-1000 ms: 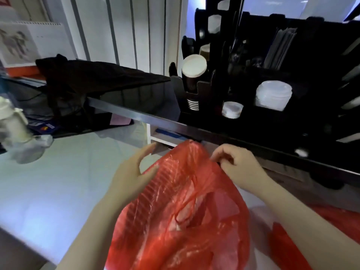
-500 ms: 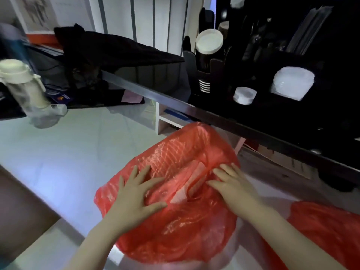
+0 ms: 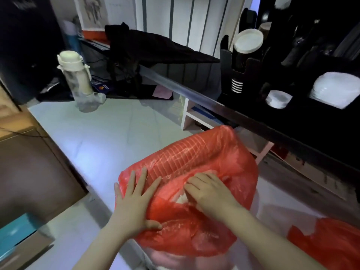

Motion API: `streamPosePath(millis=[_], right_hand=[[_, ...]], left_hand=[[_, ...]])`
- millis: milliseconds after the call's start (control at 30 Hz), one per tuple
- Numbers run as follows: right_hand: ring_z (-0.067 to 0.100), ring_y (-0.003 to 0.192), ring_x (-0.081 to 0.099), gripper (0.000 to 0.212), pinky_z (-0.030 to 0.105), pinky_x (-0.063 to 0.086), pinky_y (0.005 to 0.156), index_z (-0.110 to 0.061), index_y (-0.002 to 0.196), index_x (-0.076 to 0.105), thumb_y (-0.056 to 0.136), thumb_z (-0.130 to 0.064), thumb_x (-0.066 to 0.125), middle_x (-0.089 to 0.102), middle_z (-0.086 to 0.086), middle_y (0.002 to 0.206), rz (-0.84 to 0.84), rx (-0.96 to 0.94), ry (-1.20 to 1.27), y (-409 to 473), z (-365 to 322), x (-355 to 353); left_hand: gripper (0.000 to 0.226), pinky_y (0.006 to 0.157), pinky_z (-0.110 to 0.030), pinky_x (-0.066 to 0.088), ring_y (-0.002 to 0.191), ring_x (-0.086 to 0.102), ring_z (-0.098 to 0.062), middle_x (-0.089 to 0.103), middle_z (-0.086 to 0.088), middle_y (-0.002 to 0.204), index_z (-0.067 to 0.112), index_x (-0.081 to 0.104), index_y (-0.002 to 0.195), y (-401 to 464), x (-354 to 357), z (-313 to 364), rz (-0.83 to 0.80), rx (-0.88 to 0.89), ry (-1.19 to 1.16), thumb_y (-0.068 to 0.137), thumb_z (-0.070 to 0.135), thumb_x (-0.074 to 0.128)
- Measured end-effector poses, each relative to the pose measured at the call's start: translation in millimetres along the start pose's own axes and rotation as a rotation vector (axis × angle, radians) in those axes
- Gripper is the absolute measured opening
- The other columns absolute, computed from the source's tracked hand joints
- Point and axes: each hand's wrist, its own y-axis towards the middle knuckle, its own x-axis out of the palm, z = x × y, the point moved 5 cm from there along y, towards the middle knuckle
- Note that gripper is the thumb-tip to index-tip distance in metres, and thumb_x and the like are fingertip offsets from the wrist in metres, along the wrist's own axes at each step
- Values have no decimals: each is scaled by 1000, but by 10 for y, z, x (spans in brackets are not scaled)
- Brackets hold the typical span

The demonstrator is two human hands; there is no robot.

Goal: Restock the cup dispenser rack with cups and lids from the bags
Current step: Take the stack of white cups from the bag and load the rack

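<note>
A bulging red translucent plastic bag [image 3: 194, 172] lies on the pale white countertop [image 3: 93, 145] in the lower middle of the frame, its ribbed contents showing through the film as a stack of nested items, most likely cups or lids, though which cannot be told. The left hand [image 3: 134, 201] rests flat on the bag's left end with its fingers spread and straight and the thumb tucked along the lower fold; it grips nothing and seems placed there to pin the slippery bag so it does not slide while the other hand works. The right hand [image 3: 208, 191] sits at the middle of the bag with its fingers curled down into the crumpled mouth, where a patch of white shows beneath them; whether it actually pinches the plastic or what lies inside cannot be told, but the pose suggests it is parting the opening to reach the stock. A second red plastic bag [image 3: 327, 244] lies at the lower right edge of the frame, apart from both hands. The black cup dispenser rack [image 3: 253, 78] stands in the upper right on a dark raised shelf, holding a column of dark cups with a white lid [image 3: 248, 40] facing out, a small stack of clear lids [image 3: 278, 98] and a larger stack of clear lids [image 3: 337, 88] further right. A white-capped translucent drinking bottle [image 3: 76, 78] stands in the upper left. Restocking appears barely begun, since the bag is not yet properly opened.
</note>
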Motion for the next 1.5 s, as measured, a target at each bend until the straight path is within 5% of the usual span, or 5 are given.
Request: streamPosePath(millis=[333,500,700,1100,1500], right_hand=[[29,113,48,44,47,33,107,-19,125,50,82,-20,59,54,6,119,-395,-32,2,281,-361,292],[18,75,63,17,36,56,77,-25,75,68,62,-27,78,64,-5,79,-214,-17,-95,297,-481,228],[24,75,64,40,47,56,73,-23,85,67,48,-22,82,64,-1,79,-169,126,-145,104,-293,246],[24,136,24,83,55,22,109,-35,146,19,79,-23,66,28,-6,146,-337,219,96,47,-75,253],[24,139,23,73,55,25,109,-36,144,24,83,-30,64,31,-5,146,-361,244,113,75,-84,215]], left_hand=[[137,115,-41,-10,133,-43,-24,-47,1,142,33,-27,138,-102,13,-196,-21,78,-190,56,67,77],[141,113,-56,-7,130,-47,-24,-53,2,137,41,-33,135,-78,51,-249,-73,48,-50,50,69,76],[138,109,-61,-10,130,-45,-25,-55,4,136,49,-39,129,-43,72,-269,-80,22,92,59,50,80],[96,115,-57,0,145,-19,-29,-41,-4,146,41,-35,132,-51,-88,-237,118,-11,175,89,-3,37],[51,116,-55,1,148,-9,-21,0,11,157,34,49,130,-382,-316,24,234,174,-63,84,48,64]])
